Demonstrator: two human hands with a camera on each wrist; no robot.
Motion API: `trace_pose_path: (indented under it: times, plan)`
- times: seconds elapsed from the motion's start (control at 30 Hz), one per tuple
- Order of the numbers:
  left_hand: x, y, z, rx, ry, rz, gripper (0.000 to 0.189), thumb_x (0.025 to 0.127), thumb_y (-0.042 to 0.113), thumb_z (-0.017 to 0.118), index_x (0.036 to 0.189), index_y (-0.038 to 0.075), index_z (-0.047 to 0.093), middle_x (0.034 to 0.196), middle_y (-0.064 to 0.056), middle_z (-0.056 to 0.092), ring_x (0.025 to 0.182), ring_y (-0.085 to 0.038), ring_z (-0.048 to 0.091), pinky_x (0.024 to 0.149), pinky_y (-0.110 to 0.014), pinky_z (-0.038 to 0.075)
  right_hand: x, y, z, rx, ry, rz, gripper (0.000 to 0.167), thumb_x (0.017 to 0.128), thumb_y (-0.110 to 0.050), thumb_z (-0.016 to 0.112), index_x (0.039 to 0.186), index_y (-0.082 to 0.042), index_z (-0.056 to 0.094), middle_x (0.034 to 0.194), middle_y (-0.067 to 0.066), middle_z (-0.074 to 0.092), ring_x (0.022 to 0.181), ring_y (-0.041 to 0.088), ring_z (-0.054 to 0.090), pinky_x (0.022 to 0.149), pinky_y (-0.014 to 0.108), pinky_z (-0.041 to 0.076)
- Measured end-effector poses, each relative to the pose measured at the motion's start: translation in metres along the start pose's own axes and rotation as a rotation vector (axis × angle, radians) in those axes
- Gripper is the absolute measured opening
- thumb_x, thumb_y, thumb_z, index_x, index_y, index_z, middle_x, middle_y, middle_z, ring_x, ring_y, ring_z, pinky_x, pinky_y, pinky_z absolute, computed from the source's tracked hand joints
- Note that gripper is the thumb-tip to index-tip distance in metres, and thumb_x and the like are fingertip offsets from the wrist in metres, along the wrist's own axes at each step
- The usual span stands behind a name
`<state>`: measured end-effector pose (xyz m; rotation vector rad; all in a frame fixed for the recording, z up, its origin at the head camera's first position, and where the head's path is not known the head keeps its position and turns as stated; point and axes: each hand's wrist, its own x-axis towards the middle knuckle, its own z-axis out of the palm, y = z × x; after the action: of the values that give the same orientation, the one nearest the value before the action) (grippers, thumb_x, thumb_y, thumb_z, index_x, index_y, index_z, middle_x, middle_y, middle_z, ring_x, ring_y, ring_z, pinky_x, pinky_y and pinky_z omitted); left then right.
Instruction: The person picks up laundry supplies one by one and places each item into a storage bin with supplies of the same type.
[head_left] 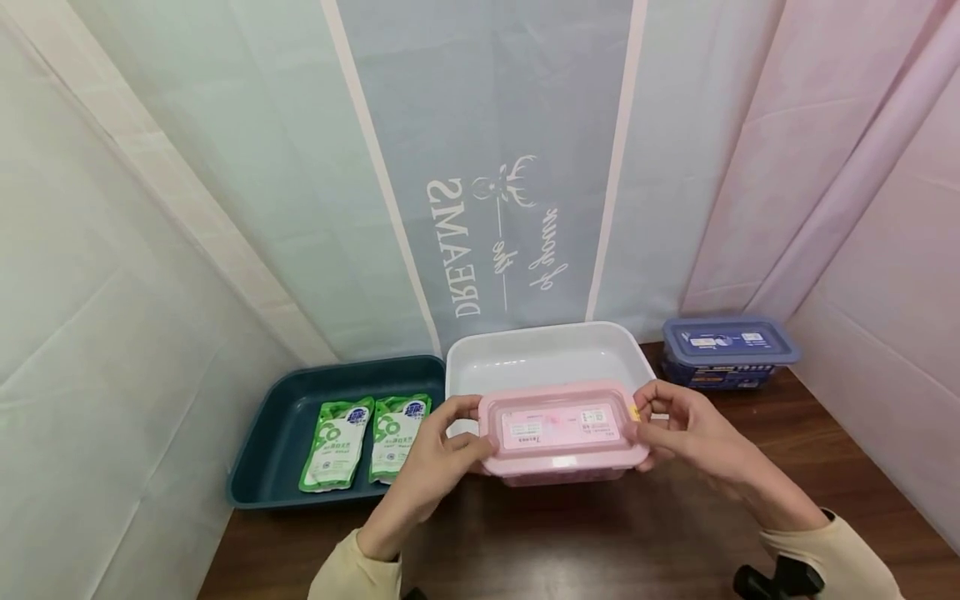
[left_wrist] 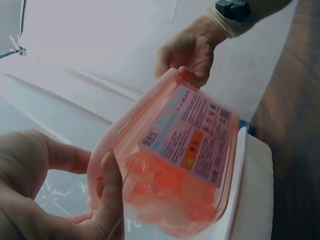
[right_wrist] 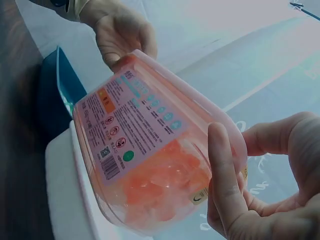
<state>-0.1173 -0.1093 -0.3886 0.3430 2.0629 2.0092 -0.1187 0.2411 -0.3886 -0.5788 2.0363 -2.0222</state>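
Observation:
Both hands hold a pink lidded plastic box (head_left: pixel 562 429) over the front part of a white tray (head_left: pixel 540 337). My left hand (head_left: pixel 442 446) pinches the box's left end, and my right hand (head_left: pixel 686 425) grips its right end near a small yellow sticker. The box's clear side shows pink and orange pieces inside in the left wrist view, behind a printed label (left_wrist: pixel 187 132). In the right wrist view the box (right_wrist: pixel 160 185) is tilted, with the right fingers (right_wrist: pixel 225 175) at the lid's rim.
A dark teal tray (head_left: pixel 281 442) with two green-and-white pouches (head_left: pixel 337 446) stands left of the white tray. At the back right, a blue lidded box (head_left: pixel 727 354) sits on the brown wooden table (head_left: pixel 570 542). Fabric curtains enclose the back and sides.

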Motion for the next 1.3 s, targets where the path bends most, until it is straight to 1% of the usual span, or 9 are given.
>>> trace_pose_path:
  times: [0.17,0.33,0.4,0.57,0.67,0.77,0.9,1.1,1.3]
  plan:
    - [0.018,0.004,-0.002,-0.031,0.067,-0.020,0.051,0.095,0.004,0.070,0.144,0.001,0.058,0.133,-0.023,0.052,0.090,-0.023,0.071,0.074,-0.035,0.067,0.016,-0.007,-0.007,0.006,0.040,0.016,0.017,0.101,0.004,0.065,0.113,0.006,0.053,0.096,0.006,0.062,0.079,0.017,0.073,0.065,0.041,0.067]
    - [0.039,0.008,-0.002,-0.066,0.144,0.000,0.051,0.096,0.003,0.068,0.146,0.000,0.060,0.133,-0.023,0.055,0.090,-0.020,0.068,0.073,-0.033,0.066,0.036,-0.007,-0.016,0.094,0.061,0.052,0.018,0.102,0.004,0.063,0.117,0.004,0.053,0.105,0.007,0.062,0.083,0.014,0.070,0.070,0.033,0.066]
    - [0.048,0.008,-0.002,-0.080,0.163,0.006,0.052,0.096,0.003,0.067,0.147,-0.001,0.058,0.133,-0.023,0.055,0.090,-0.019,0.068,0.073,-0.032,0.066,0.043,-0.007,-0.020,0.125,0.072,0.071,0.017,0.102,0.004,0.063,0.117,0.002,0.055,0.104,0.005,0.063,0.084,0.014,0.070,0.072,0.031,0.066]
    - [0.071,0.005,-0.004,-0.120,0.191,-0.010,0.052,0.097,0.004,0.066,0.148,-0.003,0.058,0.132,-0.021,0.057,0.090,-0.017,0.066,0.071,-0.027,0.063,0.056,-0.004,-0.030,0.147,0.095,0.091,0.012,0.105,0.002,0.061,0.116,-0.001,0.056,0.103,0.003,0.067,0.088,0.014,0.071,0.075,0.029,0.066]
    - [0.086,0.002,-0.006,-0.129,0.229,-0.022,0.052,0.097,0.005,0.067,0.148,-0.001,0.060,0.130,-0.017,0.060,0.090,-0.016,0.066,0.071,-0.026,0.061,0.066,-0.002,-0.033,0.154,0.117,0.097,0.012,0.105,0.001,0.061,0.116,0.001,0.056,0.103,0.003,0.067,0.090,0.014,0.071,0.078,0.029,0.066]
    - [0.099,-0.001,-0.009,-0.150,0.282,-0.024,0.051,0.095,0.006,0.069,0.146,0.001,0.062,0.130,-0.016,0.064,0.088,-0.014,0.067,0.071,-0.025,0.060,0.080,0.001,-0.033,0.158,0.146,0.114,0.016,0.105,-0.002,0.063,0.118,0.002,0.054,0.103,0.002,0.067,0.092,0.013,0.071,0.081,0.029,0.065]
    - [0.114,-0.009,-0.012,-0.184,0.333,-0.023,0.052,0.093,0.004,0.070,0.144,0.003,0.063,0.137,-0.018,0.064,0.087,-0.013,0.067,0.072,-0.025,0.060,0.097,0.009,-0.032,0.131,0.206,0.126,0.023,0.104,-0.003,0.065,0.120,0.006,0.054,0.099,0.000,0.068,0.091,0.012,0.071,0.082,0.028,0.065]
    - [0.130,-0.019,-0.013,-0.183,0.367,-0.006,0.052,0.092,0.000,0.069,0.143,-0.001,0.062,0.141,-0.022,0.063,0.090,-0.014,0.068,0.077,-0.026,0.062,0.118,0.022,-0.035,0.052,0.281,0.141,0.041,0.103,-0.004,0.065,0.136,0.013,0.047,0.102,0.000,0.063,0.091,0.010,0.068,0.082,0.026,0.064]
    - [0.145,-0.027,-0.012,-0.160,0.393,-0.001,0.054,0.088,-0.005,0.068,0.142,-0.004,0.063,0.141,-0.023,0.062,0.089,-0.016,0.069,0.079,-0.027,0.064,0.135,0.037,-0.041,0.065,0.300,0.174,0.053,0.102,-0.002,0.065,0.147,0.016,0.042,0.110,0.004,0.057,0.093,0.010,0.066,0.083,0.024,0.062]
